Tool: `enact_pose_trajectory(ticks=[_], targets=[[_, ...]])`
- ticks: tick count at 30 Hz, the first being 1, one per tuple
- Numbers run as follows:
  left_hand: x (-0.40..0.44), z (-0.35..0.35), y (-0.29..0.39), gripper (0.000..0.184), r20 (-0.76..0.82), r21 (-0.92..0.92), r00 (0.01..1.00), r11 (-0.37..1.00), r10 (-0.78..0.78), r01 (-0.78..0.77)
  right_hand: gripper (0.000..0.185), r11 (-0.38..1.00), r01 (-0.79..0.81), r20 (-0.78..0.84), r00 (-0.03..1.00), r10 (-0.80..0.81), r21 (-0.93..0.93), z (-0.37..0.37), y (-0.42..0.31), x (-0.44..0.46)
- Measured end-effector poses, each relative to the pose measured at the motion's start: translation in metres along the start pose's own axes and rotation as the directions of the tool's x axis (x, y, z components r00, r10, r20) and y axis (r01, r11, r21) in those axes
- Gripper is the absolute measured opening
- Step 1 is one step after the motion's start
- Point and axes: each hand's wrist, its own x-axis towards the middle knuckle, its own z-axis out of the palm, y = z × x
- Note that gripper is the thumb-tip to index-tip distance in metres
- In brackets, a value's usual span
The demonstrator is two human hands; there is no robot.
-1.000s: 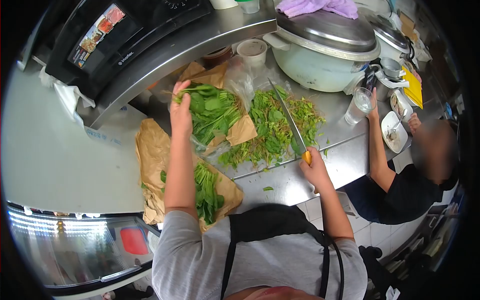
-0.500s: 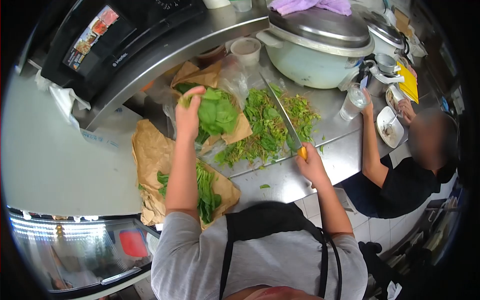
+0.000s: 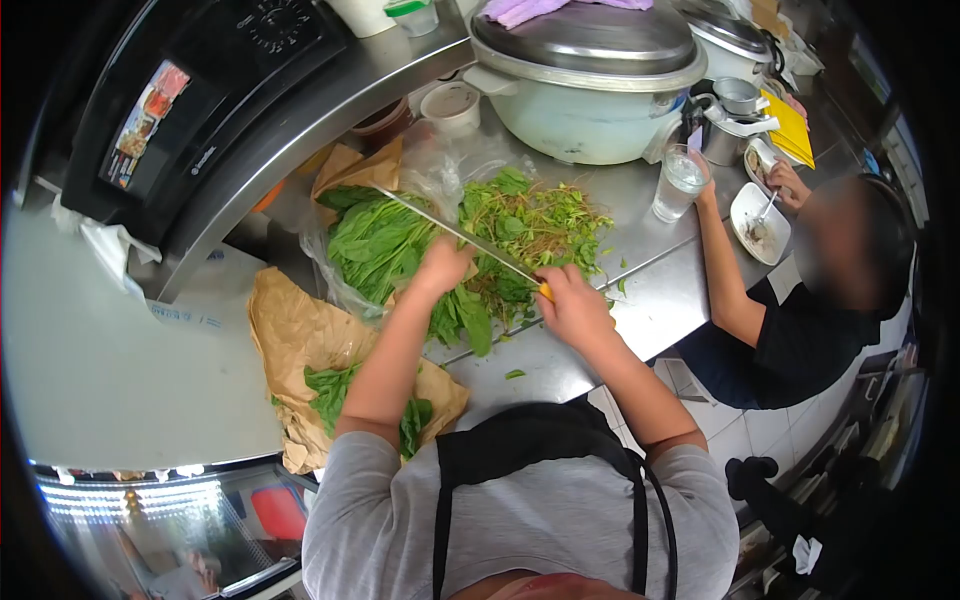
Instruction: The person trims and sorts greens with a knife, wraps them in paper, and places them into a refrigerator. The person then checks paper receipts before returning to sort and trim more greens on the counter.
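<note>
My left hand point(image 3: 444, 264) is closed around a bunch of leafy greens point(image 3: 465, 318), whose leaves hang toward the counter's front edge. My right hand point(image 3: 578, 305) grips the yellow handle of a long knife point(image 3: 462, 234). The blade points up and left, passing just above my left hand and over the greens. Behind it, more long-stemmed greens point(image 3: 370, 245) lie in an open plastic bag. To the right is a loose heap of trimmed leaves and roots point(image 3: 540, 222). Brown paper point(image 3: 300, 335) with further greens lies beneath my left forearm.
A large lidded pot point(image 3: 585, 115) stands at the back, beside a white tub point(image 3: 452, 108). On the right, a co-worker point(image 3: 800, 335) has one hand at a glass of water point(image 3: 680, 183), near a white dish point(image 3: 745, 222). A black appliance point(image 3: 200, 110) is at upper left.
My left hand has moved down and right with the greens, closer to my right hand. The knife has swung left, its blade now lying more level across the view. The camera view has shifted slightly.
</note>
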Motion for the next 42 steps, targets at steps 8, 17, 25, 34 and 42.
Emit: enact_pose_trajectory(ticks=[8,17,25,34,42], targets=[[-0.002,0.026,0.014,0.019,-0.026,0.018,0.998,0.998,0.064,-0.063,0.024,0.997,-0.025,0.024,0.999,0.027,-0.080,0.019,0.007,0.014],[0.003,-0.006,-0.006,0.019,0.043,-0.384,0.998,0.921,-0.049,0.062,0.027,0.942,-0.309,0.066,0.945,0.319,-0.131,0.017,0.058,0.001],[-0.103,-0.158,0.013,0.023,-0.180,0.180,0.973,0.977,0.146,-0.113,0.030,0.980,-0.194,0.001,0.981,0.194,-0.033,0.017,0.055,-0.002],[-0.198,-0.093,-0.107,0.036,-0.183,0.491,0.973,0.845,-0.138,0.212,0.027,0.985,-0.172,0.121,0.977,0.174,-0.023,0.033,0.049,-0.007],[-0.218,-0.022,-0.160,0.061,-0.501,0.301,0.864,0.946,0.046,0.124,0.028,0.980,-0.197,0.175,0.965,0.197,-0.017,0.037,0.048,-0.015]])
